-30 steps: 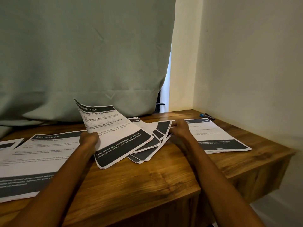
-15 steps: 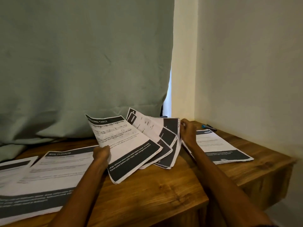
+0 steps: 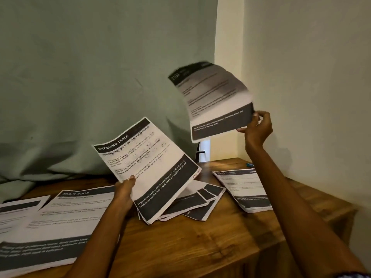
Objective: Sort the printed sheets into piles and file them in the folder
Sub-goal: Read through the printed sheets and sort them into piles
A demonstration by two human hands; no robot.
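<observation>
My left hand (image 3: 125, 192) grips the fanned stack (image 3: 156, 177) by its left edge, thumb on top and fingers curled under, tilting it up off the table (image 3: 200, 243) so I can read the top sheet, headed "DRESSING TABLE", and so the sheets behind it splay out where I can pick at them. My right hand (image 3: 258, 129) pinches one loose sheet (image 3: 212, 101) by its lower right corner, fingers closed on the paper, and holds it high and clear of the stack; it is blurred, so I judge it is mid-swing toward a pile, most likely the right pile (image 3: 244, 189) below it. I count three piles laid flat: that one near the wall, the "MULTI-ROOM" pile (image 3: 66, 219) just left of my left arm, and a far-left pile (image 3: 18, 213) cut by the frame edge. They lie well apart, I think to keep headings separate. About five sheets show in the fan; I cannot count exactly. No folder is in view.
</observation>
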